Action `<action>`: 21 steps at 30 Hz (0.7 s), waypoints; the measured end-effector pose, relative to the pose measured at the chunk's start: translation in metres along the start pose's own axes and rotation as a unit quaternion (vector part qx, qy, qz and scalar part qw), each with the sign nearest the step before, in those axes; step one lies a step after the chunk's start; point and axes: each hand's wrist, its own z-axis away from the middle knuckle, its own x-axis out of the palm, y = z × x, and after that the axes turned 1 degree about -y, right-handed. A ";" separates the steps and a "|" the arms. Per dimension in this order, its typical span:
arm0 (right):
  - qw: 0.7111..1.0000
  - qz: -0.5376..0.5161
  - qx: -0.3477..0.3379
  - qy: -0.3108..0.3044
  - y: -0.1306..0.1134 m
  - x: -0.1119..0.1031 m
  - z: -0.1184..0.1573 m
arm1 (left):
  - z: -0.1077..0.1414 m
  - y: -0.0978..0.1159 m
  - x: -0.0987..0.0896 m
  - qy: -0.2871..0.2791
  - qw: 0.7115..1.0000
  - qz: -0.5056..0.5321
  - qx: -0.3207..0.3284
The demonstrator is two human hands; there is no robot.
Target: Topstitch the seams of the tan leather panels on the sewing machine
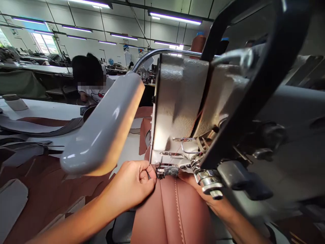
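Note:
A reddish-brown leather panel point(152, 211) with a seam and a row of light stitches runs under the head of a sewing machine point(180, 101). Beside the presser foot point(160, 172), my left hand point(138, 179) is closed in a pinch at the panel's left edge; whatever lies between its fingertips is hidden. My right hand point(191, 183) rests along the panel's right side, its fingers hidden behind the machine's metal parts. Reddish thread point(179, 149) runs down the front of the machine toward the needle area.
A grey lamp point(101, 128) on a flexible metal neck hangs left of the machine. Brown leather pieces point(53, 189) lie on the left. A black bar point(254, 101) crosses the right side. Across the white table sits another person point(98, 93), near a lidded cup point(15, 102).

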 end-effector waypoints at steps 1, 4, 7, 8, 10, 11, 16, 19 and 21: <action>1.000 0.007 0.011 -0.005 0.000 0.001 -0.001 | -0.001 0.001 -0.001 -0.001 1.000 -0.004 -0.003; 1.000 0.017 0.025 -0.002 0.005 0.003 -0.004 | -0.002 0.003 -0.003 -0.006 1.000 -0.006 -0.011; 0.999 0.022 0.028 0.001 0.012 0.003 -0.006 | -0.001 0.005 -0.004 -0.018 1.000 -0.003 -0.019; 0.999 0.025 0.031 0.000 0.013 0.003 -0.006 | 0.000 0.005 -0.004 -0.021 1.000 -0.005 -0.020; 0.999 0.031 0.037 -0.003 0.013 0.004 -0.007 | 0.001 0.005 -0.004 -0.023 1.000 -0.007 -0.020; 0.999 0.034 0.039 -0.007 0.012 0.004 -0.007 | 0.002 0.006 -0.003 -0.022 1.000 -0.008 -0.018; 0.998 0.024 0.039 -0.032 0.006 0.006 -0.005 | 0.005 0.004 -0.001 -0.008 1.000 -0.006 0.007; 0.999 0.006 0.044 -0.027 0.006 0.007 -0.004 | 0.005 0.002 0.001 -0.002 1.000 -0.009 0.016; 0.999 -0.008 0.049 -0.019 0.008 0.008 -0.004 | 0.005 0.002 0.002 -0.003 1.000 -0.010 0.017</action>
